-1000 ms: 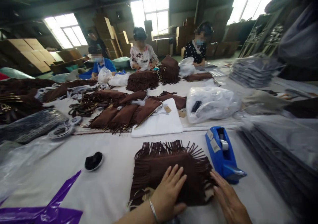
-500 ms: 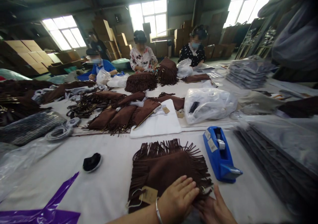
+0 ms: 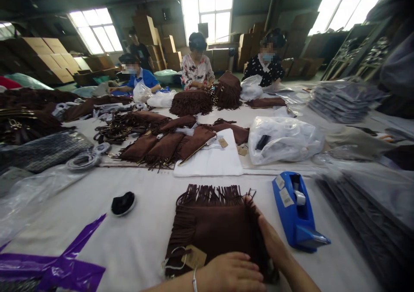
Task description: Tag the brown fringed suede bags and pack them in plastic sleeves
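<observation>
Left hand (image 3: 231, 274): flat on the fringed bag's (image 3: 213, 227) near edge, pinning it down.
Right hand (image 3: 270, 240): pressed along its right side, gathering the fringe inward.

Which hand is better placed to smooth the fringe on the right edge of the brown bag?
The right hand, probably. It already lies along the right edge of the bag, its fingers reaching the far corner. The left hand rests flat on the near edge, beside the tag, and steadies the bag.

Brown fringed bag (image 3: 213, 227), flat on table
</observation>
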Motion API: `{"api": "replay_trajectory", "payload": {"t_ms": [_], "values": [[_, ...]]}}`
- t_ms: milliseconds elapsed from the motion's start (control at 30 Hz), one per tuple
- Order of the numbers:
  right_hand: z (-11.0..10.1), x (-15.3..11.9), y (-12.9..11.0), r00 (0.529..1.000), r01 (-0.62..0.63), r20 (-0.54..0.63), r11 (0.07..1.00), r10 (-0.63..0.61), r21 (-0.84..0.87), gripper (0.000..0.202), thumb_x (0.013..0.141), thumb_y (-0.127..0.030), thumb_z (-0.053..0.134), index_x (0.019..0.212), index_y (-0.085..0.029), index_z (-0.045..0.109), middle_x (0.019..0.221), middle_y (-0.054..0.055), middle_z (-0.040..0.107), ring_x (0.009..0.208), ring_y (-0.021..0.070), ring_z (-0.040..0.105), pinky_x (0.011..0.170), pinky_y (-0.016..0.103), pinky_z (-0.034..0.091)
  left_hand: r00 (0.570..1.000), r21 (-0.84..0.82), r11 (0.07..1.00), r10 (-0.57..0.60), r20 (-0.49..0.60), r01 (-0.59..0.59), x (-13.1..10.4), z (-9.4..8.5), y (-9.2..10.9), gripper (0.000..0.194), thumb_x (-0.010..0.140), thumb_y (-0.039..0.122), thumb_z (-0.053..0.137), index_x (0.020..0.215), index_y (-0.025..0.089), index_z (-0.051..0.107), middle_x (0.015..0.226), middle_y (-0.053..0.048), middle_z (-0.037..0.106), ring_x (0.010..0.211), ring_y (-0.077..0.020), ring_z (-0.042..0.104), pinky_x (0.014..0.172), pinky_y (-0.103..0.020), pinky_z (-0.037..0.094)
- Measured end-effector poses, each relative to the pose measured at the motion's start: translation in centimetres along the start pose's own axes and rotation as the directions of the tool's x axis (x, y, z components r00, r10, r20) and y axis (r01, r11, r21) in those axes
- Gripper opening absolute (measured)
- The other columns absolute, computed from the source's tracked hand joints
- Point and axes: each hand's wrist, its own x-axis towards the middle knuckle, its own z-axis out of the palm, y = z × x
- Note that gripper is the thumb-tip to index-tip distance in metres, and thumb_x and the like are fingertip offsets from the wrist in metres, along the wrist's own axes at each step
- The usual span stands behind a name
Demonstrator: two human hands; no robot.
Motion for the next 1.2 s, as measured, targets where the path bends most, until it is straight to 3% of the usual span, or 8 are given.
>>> {"api": "replay_trajectory", "payload": {"t_ms": [133,233,333,433,500,633,900,1200], "values": [[2.5,-0.4,1.1,0.940,0.313,0.326,0.615,-0.096,-0.724,0.067,0.088,-0.042,0.056,0.143,-0.023,0.024,0.149,0.004,0.016,0.137,0.0259,0.008,0.113,0.050,0.007,0.881,-0.222,0.909,-0.402,-0.251,0.352,-2.2,-5.7,-0.2,0.028,0.091,0.015,0.040,0.112,0.020,0.057,0.100,-0.005,0.069,0.092,-0.0131,0.063,0.089,-0.027,0.048],[3.3,-1.2,0.7,0.884,0.445,0.464,0.408,-0.058,-0.797,0.068,0.091,-0.042,0.050,0.146,-0.025,0.014,0.150,0.004,0.010,0.136,0.0275,0.008,0.112,0.051,0.014,0.419,-0.415,0.545,-0.834,-0.359,0.728,-6.1,-8.8,-2.0,0.022,0.089,0.023,0.044,0.103,0.021,0.062,0.095,-0.006,0.068,0.091,-0.0187,0.063,0.085,-0.032,0.051],[2.1,-2.8,0.1,0.806,0.533,0.586,0.538,-0.087,-0.654,0.053,0.092,-0.043,0.048,0.141,-0.032,0.031,0.148,0.000,0.021,0.135,0.0284,0.017,0.112,0.049,0.014,-0.060,-0.704,0.104,-0.977,-0.204,0.702,-10.4,-10.5,-4.1,0.031,0.084,0.039,0.054,0.105,0.016,0.057,0.098,-0.009,0.067,0.094,-0.0228,0.064,0.087,-0.036,0.052],[-1.4,-3.5,0.6,0.996,0.086,0.015,0.874,-0.089,-0.479,0.043,0.094,-0.048,0.040,0.129,-0.026,0.049,0.140,0.004,0.038,0.129,0.0278,0.032,0.112,0.046,0.018,-0.227,-0.855,-0.137,-0.974,0.023,0.500,-13.2,-11.5,-5.5,0.044,0.079,0.045,0.061,0.104,0.010,0.054,0.096,-0.013,0.068,0.092,-0.0239,0.066,0.087,-0.038,0.053],[-3.8,-2.5,1.3,0.933,-0.254,-0.277,0.966,0.231,-0.050,0.055,0.092,-0.057,0.035,0.124,-0.014,0.050,0.127,0.013,0.051,0.118,0.0294,0.047,0.108,0.047,0.029,-0.206,-0.871,-0.262,-0.960,0.191,0.415,-13.9,-12.1,-6.3,0.046,0.078,0.047,0.062,0.103,0.009,0.054,0.099,-0.016,0.068,0.093,-0.0242,0.066,0.089,-0.038,0.051],[-5.1,2.0,1.2,0.751,-0.601,-0.056,0.716,0.658,0.355,0.042,0.090,-0.045,0.049,0.111,-0.010,0.057,0.114,0.014,0.060,0.111,0.0274,0.053,0.102,0.041,0.040,-0.076,-0.816,-0.436,-0.894,0.442,0.379,-13.9,-12.8,-8.9,0.052,0.074,0.052,0.066,0.100,0.008,0.057,0.099,-0.016,0.068,0.086,-0.0225,0.067,0.086,-0.037,0.051],[-0.1,9.5,-1.9,0.559,-0.827,0.467,0.497,0.685,0.261,0.032,0.090,-0.039,0.055,0.100,-0.010,0.065,0.108,0.011,0.064,0.112,0.0235,0.052,0.103,0.035,0.036,0.275,-0.609,-0.692,-0.543,0.793,0.388,-11.8,-11.6,-15.5,0.045,0.072,0.050,0.069,0.092,0.010,0.064,0.082,-0.007,0.072,0.083,-0.0211,0.067,0.090,-0.036,0.048],[2.4,13.5,-2.2,0.460,-0.831,0.633,0.553,0.623,0.060,0.038,0.091,-0.038,0.053,0.112,-0.007,0.061,0.109,0.013,0.063,0.109,0.0223,0.055,0.105,0.035,0.033,0.428,-0.588,-0.646,-0.410,0.805,0.487,-6.8,-8.4,-18.4,0.047,0.077,0.055,0.060,0.094,0.012,0.067,0.094,-0.009,0.072,0.099,-0.0277,0.064,0.096,-0.043,0.045]]}}
